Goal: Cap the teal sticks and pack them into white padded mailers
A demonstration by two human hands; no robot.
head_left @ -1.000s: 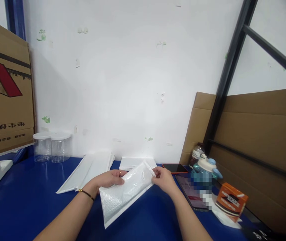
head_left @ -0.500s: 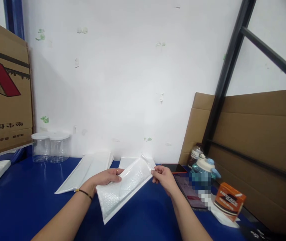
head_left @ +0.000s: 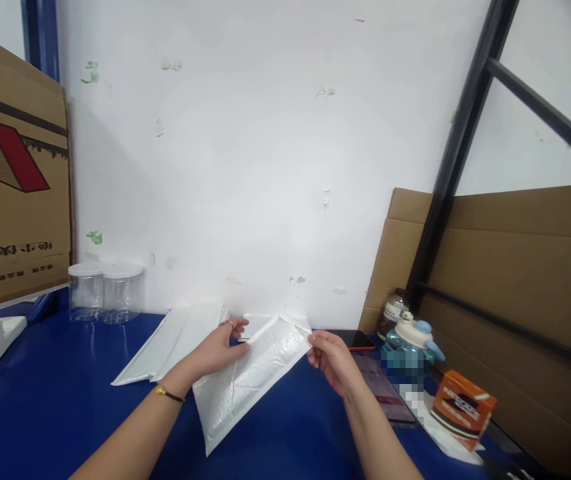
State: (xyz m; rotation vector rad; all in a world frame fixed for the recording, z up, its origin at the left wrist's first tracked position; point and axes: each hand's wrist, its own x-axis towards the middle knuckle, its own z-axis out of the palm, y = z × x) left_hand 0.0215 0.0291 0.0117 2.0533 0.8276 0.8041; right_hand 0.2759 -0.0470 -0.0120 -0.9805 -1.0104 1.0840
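Observation:
A white bubble mailer (head_left: 255, 377) is held at a slant above the blue table. My right hand (head_left: 333, 360) pinches its upper right corner between thumb and fingers. At the upper left edge, my left hand (head_left: 220, 347) has its thumb against the mailer, while its fingers are spread apart beyond the edge. A narrow strip at the mailer's top end looks folded. Behind my left hand lies a pile of white mailers (head_left: 170, 340), and another flat white item (head_left: 260, 323) shows partly behind the held mailer.
Two clear jars with white lids (head_left: 123, 293) stand at the back left beside a large carton (head_left: 15, 220). To the right are a phone (head_left: 350, 339), a dark tablet-like device (head_left: 383, 393), a teal bottle (head_left: 410, 343), a brown bottle (head_left: 393, 312) and an orange box (head_left: 463, 407).
My left hand has loosened and lifted its fingers from the mailer, moving slightly up along its edge. The right hand keeps its pinch. The view has shifted a little.

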